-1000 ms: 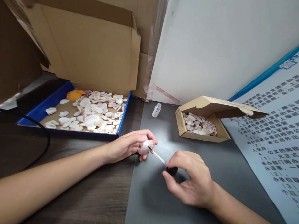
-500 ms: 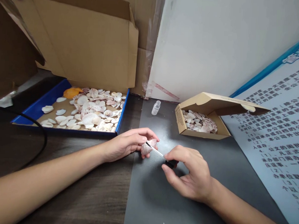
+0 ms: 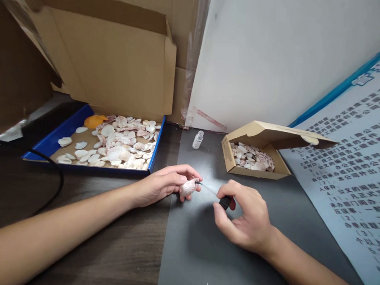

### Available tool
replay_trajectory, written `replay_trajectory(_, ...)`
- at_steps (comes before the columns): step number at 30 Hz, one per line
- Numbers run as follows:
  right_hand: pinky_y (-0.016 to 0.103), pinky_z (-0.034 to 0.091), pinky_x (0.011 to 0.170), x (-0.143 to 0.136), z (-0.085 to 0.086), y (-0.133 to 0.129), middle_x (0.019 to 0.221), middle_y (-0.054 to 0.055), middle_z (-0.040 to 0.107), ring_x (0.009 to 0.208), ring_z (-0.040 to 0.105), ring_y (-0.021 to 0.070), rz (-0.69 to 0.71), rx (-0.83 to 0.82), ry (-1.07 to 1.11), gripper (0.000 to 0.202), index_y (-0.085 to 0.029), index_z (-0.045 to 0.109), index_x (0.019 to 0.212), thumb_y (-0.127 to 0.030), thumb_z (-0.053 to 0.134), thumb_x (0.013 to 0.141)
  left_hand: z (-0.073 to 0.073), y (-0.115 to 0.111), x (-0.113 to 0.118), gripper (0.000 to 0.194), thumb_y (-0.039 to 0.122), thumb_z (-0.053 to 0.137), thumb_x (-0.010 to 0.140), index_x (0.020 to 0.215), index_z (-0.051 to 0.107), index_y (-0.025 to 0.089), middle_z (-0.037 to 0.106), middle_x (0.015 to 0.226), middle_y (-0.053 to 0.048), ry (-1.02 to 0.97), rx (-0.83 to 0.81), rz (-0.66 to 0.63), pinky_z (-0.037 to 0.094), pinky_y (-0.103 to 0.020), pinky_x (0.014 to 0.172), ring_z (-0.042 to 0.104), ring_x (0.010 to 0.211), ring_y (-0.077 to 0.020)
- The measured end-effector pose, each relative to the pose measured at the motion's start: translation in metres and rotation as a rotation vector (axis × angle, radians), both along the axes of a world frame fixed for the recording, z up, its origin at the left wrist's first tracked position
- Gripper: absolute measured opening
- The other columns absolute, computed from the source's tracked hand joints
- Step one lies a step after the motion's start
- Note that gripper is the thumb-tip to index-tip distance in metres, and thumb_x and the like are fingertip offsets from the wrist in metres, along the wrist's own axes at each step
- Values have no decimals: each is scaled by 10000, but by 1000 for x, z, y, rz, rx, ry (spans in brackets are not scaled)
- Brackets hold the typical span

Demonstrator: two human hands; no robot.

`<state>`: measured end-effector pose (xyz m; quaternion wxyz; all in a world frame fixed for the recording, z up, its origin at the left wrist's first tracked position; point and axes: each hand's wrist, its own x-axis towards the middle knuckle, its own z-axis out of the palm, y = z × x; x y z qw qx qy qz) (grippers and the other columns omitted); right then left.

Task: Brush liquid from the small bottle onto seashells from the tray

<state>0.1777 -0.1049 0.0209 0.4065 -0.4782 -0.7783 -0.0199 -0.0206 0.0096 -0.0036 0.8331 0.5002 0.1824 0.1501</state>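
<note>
Between the thumb and fingers of my left hand (image 3: 171, 181) is a ribbed, pinkish-white seashell (image 3: 188, 188). My right hand (image 3: 245, 212) pinches the black cap of a small brush applicator (image 3: 225, 202). Its thin pale stem points left, and the dark brush tip is at the shell's right edge; whether it touches the shell I cannot tell. Behind both hands, a small clear bottle (image 3: 197, 140) with a white label stands upright and uncapped on the grey mat (image 3: 200, 252).
At the left, a blue-edged cardboard box (image 3: 91, 168) holds many loose shells and an orange one, its lid raised. A smaller box (image 3: 254, 174) at the right contains more shells under a half-raised lid. A black cable (image 3: 60, 181) crosses the left side; a printed sheet (image 3: 339, 195) lies at the right.
My right hand has drawn slightly right, sliding the brush tip from the shell's upper left part to its right edge. The shell appears turned a little in my left hand.
</note>
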Motion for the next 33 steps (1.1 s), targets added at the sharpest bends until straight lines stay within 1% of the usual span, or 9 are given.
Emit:
replay_trajectory(3,242,391,471,0,0,0,616,-50,521,469,470,104,51,-1,13,105,-224,514,886,-146,561,835,0,0,0,347,356,640,812,1080,634,135,679,998,-110,2,1,5,452,-292,685,619,797,-189)
replay_trajectory(7,235,418,497,-1,-4,-1,649,-37,566,509,521,110,137,-20,-5,105,-220,545,937,-149,573,865,-1,0,-1,331,352,642,828,1085,644,143,665,1012,-98,-7,13,-13,460,-290,709,605,816,-180)
replay_trajectory(9,241,410,500,-1,-4,0,647,-33,557,513,510,115,120,-25,-16,107,-221,541,903,-136,566,842,-2,1,-1,334,354,647,832,1093,643,145,661,1022,-97,-15,15,-29,462,-287,711,606,827,-181)
replay_trajectory(14,252,339,481,0,2,0,611,-44,489,495,409,111,29,6,-15,133,-223,497,808,-106,536,758,-5,3,0,360,378,658,832,1103,643,141,649,1019,-98,-29,36,-40,464,-284,683,615,825,-188)
replay_trajectory(18,254,341,478,1,4,-1,601,-48,486,484,406,111,77,23,28,123,-224,503,822,-117,537,773,-4,2,-1,358,380,654,834,1098,639,138,658,1021,-101,-31,32,-38,463,-283,686,618,818,-185)
replay_trajectory(23,243,393,499,1,-3,0,643,-37,555,510,501,114,172,-10,14,115,-218,542,913,-132,571,843,-2,1,0,339,353,651,833,1090,638,132,661,1008,-90,-21,11,-25,464,-279,713,604,817,-169)
replay_trajectory(25,240,398,508,1,-5,0,656,-36,562,519,505,112,161,-25,-17,115,-218,546,912,-130,574,843,-1,1,0,338,356,648,836,1090,639,133,660,1008,-87,-25,11,-26,466,-278,715,602,813,-166)
replay_trajectory(29,242,359,504,1,-3,1,631,-45,501,507,420,104,76,-19,-34,120,-212,524,842,-112,568,791,-2,1,-1,340,368,651,834,1081,640,135,659,1002,-86,-26,28,-33,469,-276,689,609,807,-173)
replay_trajectory(33,232,351,512,1,1,0,629,-49,486,512,402,92,77,-3,-6,138,-206,512,824,-89,564,771,-2,0,-1,327,356,646,831,1072,641,134,659,991,-80,-19,30,-19,469,-273,681,610,794,-168)
